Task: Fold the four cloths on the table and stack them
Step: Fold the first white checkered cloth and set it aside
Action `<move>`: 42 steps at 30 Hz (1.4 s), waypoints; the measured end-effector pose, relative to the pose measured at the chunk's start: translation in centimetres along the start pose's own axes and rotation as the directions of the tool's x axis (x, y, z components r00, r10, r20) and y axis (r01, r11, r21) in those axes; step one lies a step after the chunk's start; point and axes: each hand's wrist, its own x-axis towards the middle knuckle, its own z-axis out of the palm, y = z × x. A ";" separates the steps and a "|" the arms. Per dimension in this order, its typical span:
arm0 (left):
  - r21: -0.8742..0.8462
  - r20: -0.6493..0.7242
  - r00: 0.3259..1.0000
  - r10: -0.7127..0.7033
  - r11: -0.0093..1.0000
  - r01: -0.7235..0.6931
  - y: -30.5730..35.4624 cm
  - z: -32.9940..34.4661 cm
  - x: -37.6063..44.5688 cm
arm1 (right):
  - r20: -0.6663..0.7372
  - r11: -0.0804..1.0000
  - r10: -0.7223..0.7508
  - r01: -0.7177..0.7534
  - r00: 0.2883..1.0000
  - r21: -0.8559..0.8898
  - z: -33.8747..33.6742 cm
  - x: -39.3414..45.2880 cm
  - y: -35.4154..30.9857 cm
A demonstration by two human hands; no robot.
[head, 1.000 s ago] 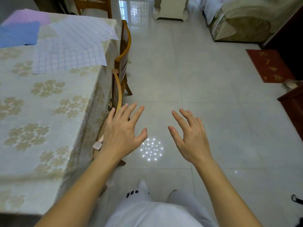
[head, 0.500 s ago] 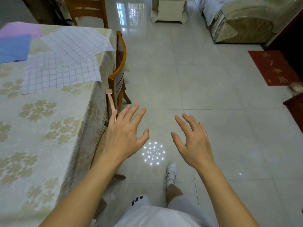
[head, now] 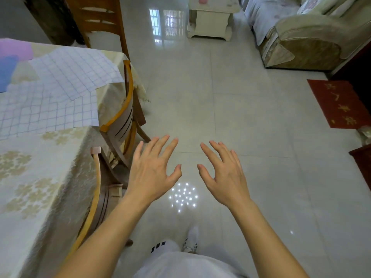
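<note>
I am holding my left hand [head: 152,169] and right hand [head: 224,173] out over the floor, fingers spread wide, gripping nothing. The cloths are lying unfolded at the table's [head: 50,177] far left: two checked cloths [head: 60,87] overlapping, corners pointing right, long axes running left-right, the upper one reaching the right edge; a pink cloth [head: 14,49] and a blue cloth [head: 6,71] beyond. Tugging one checked cloth is risking dragging the other off.

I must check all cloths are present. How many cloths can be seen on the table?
4. Pink cloth at the far left edge; blue cloth just below it; upper checked cloth near the table's far corner; lower checked cloth partly under it. More could lie outside the view.
</note>
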 end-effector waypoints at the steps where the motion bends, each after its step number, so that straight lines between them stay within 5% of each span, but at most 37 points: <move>1: -0.005 0.008 1.000 -0.001 1.000 0.001 0.7 0.3 0.8 | 0.011 1.000 -0.012 0.012 1.000 0.001 -0.2 0.8 0.6; 17: 0.042 0.015 0.999 -0.035 0.999 0.034 2.1 2.5 11.2 | 0.057 0.998 -0.066 0.065 0.996 0.021 -0.1 11.3 6.1; 42: 0.011 -0.011 0.999 -0.041 0.999 0.041 -13.3 2.4 37.0 | 0.044 0.996 -0.059 0.062 0.997 -0.065 4.7 40.0 3.5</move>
